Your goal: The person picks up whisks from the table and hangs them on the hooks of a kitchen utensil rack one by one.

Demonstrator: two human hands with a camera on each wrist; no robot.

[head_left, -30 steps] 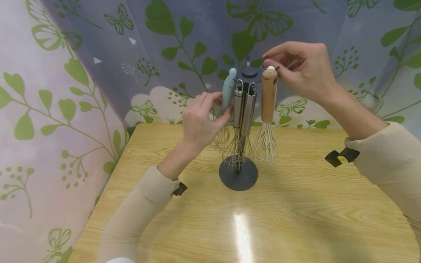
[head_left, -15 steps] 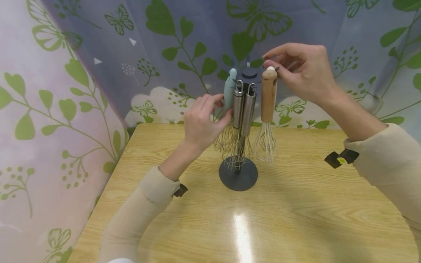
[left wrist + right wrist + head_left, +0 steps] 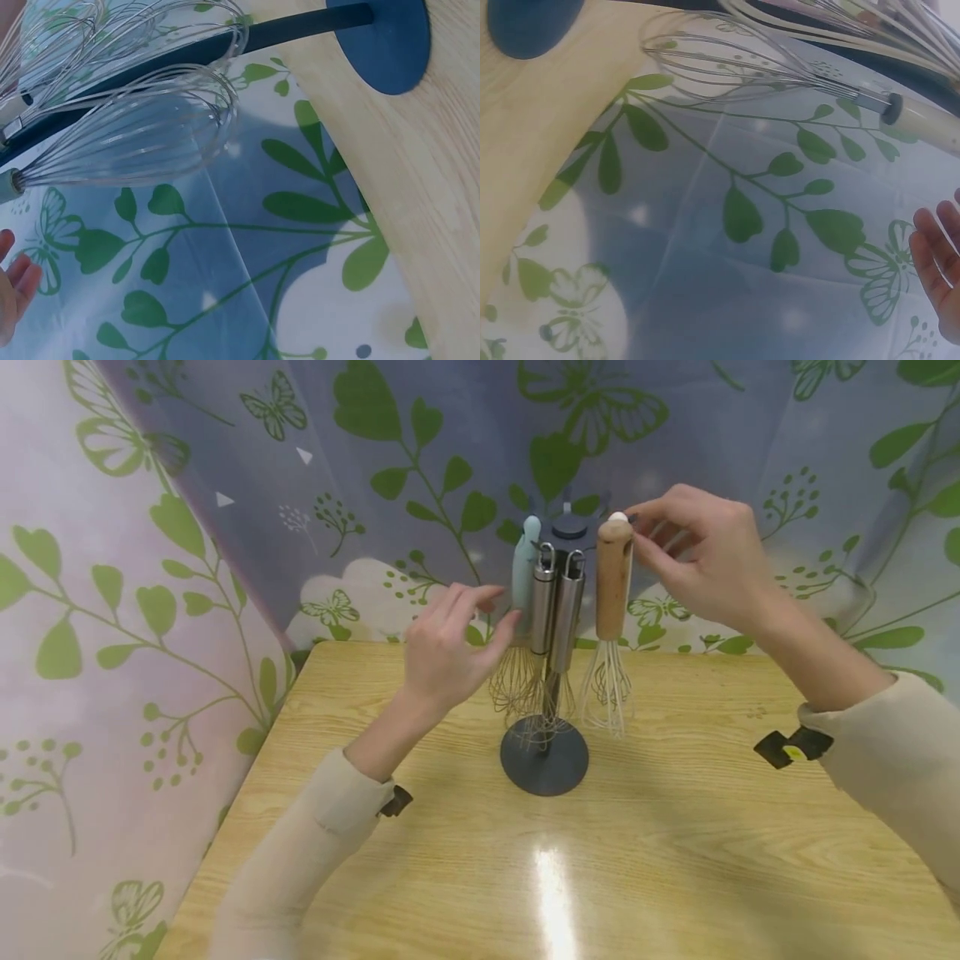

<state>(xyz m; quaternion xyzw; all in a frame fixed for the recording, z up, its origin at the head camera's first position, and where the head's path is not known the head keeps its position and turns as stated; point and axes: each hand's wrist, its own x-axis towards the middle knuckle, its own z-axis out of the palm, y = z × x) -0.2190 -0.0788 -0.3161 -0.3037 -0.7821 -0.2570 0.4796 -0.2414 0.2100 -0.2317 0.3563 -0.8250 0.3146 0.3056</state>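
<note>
A dark whisk stand (image 3: 543, 764) carries several hanging whisks. At its left hangs a whisk with a pale blue handle (image 3: 522, 581); my left hand (image 3: 448, 647) is beside it, thumb and fingers spread apart. In the left wrist view, the fingers (image 3: 22, 281) show away from that handle. Two steel-handled whisks (image 3: 567, 618) hang at the front. On the right is a wooden-handled whisk (image 3: 612, 585), and behind it a cream-handled whisk (image 3: 930, 124), mostly hidden in the head view. My right hand (image 3: 708, 560) is just right of their tops, its fingers loosely extended, holding nothing.
The stand rests near the back of a wood-grain table (image 3: 450, 860). A leaf-and-butterfly patterned curtain (image 3: 465, 427) rises behind the table and along its left side.
The pale blue whisk has swung slightly right to hang by the stand, and my left hand has let go and drawn left. My right hand has moved back and down from the whisk tops.
</note>
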